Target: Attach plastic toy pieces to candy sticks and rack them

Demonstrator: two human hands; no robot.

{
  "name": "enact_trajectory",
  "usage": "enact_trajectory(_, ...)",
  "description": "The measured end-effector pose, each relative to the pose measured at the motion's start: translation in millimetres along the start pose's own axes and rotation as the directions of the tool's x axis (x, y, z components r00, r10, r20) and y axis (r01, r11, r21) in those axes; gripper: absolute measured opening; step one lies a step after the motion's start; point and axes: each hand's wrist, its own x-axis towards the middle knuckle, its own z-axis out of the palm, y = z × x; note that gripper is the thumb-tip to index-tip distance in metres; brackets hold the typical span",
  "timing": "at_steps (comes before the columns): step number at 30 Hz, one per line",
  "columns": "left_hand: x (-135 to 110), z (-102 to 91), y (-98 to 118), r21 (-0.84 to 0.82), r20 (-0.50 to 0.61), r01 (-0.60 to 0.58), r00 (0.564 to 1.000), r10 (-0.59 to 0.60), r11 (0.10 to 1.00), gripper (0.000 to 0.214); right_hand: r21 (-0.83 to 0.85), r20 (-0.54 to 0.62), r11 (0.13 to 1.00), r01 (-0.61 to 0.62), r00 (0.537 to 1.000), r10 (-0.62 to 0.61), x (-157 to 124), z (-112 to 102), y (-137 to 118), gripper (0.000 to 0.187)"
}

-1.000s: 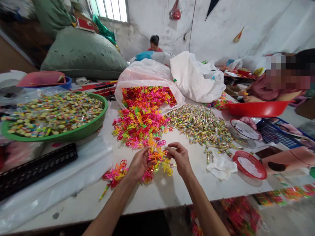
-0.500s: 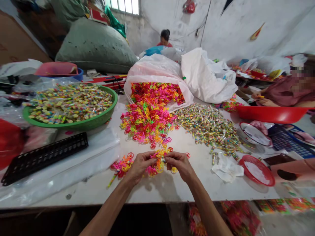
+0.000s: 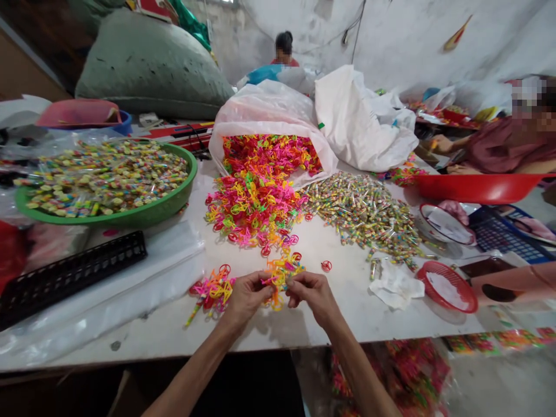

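Observation:
My left hand (image 3: pixel 247 295) and my right hand (image 3: pixel 313 293) meet near the white table's front edge, both pinched on a small tangle of yellow and orange plastic ring toys (image 3: pixel 280 277). A small bunch of pink and orange toys (image 3: pixel 211 291) lies just left of my left hand. A single red ring (image 3: pixel 326 266) lies on the table to the right. Beyond my hands spreads a big pile of neon plastic toys (image 3: pixel 256 197), spilling from a clear bag (image 3: pixel 269 119). To its right lies a heap of small wrapped candy tubes (image 3: pixel 362 217).
A green basin (image 3: pixel 143 214) of wrapped candies sits at left, with a black perforated tray (image 3: pixel 69 278) on clear plastic sheets in front. At right are a red bowl (image 3: pixel 478 188), a small red basket (image 3: pixel 449 286) and crumpled white paper (image 3: pixel 395 286). One person sits at right, another at the back.
My hands drew closer together and nearer the table edge, with the tangle of toys between them. The view tilted down a little.

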Motion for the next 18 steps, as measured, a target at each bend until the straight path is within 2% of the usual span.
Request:
enact_trajectory(2,-1,-4.2,-2,0.046,-0.064,-0.008,0.998,0.011,0.999,0.024,-0.103,-0.074,0.992,0.069,0.994,-0.077,-3,7,3,0.021)
enact_trajectory(4,-2,-9.6,1,0.011,-0.041,0.032,0.999,-0.032,0.999,0.026,-0.063,-0.081,0.996,0.059,0.995,-0.064,-2,12,6,0.020)
enact_trajectory(8,-4,-16.7,12,-0.120,0.105,0.141,0.986,-0.129,0.983,0.028,0.201,0.101,0.977,-0.071,0.994,0.052,7,10,11,0.021)
enact_trajectory(12,-5,-15.0,16,-0.150,0.121,0.160,0.982,-0.142,0.976,0.026,0.252,0.153,0.959,-0.129,0.984,0.092,12,7,10,0.020)
enact_trajectory(14,-5,-13.0,13,-0.128,0.090,0.136,0.988,-0.125,0.982,0.027,0.204,0.117,0.974,-0.094,0.991,0.071,11,10,9,0.021)
enact_trajectory(18,-4,-14.4,8,0.021,-0.047,0.099,0.994,-0.098,0.995,0.030,-0.054,-0.040,0.998,0.037,0.998,-0.039,1,26,12,0.023)
